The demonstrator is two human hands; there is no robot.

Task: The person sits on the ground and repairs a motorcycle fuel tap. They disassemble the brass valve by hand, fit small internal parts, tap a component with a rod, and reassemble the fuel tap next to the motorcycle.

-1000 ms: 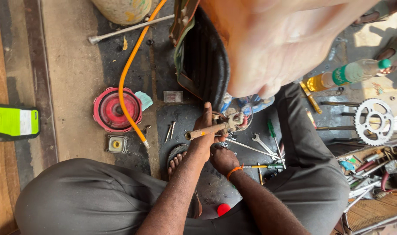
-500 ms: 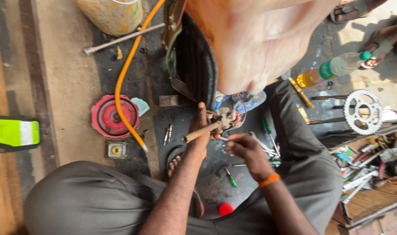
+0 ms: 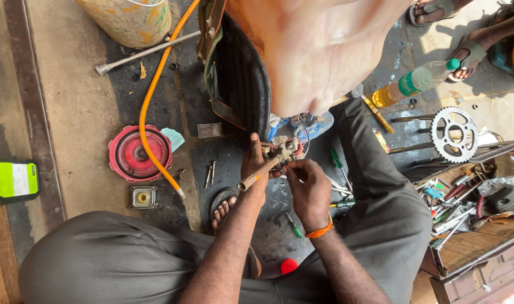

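Brass-coloured rod (image 3: 261, 172), a worn metal tube with a socket-like lower end, lies on a slant across the left hand (image 3: 254, 164), which is clamped round it. Its upper end meets a small metal fitting (image 3: 284, 151) with wires. The right hand (image 3: 307, 186), fingers pinched together, touches that fitting from just beside it. Farther off lie a toothed steel sprocket (image 3: 453, 134) and a red ribbed disc (image 3: 139, 153).

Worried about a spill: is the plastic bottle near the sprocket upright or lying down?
Lying down: the bottle rests on its side on the ground, green cap on.
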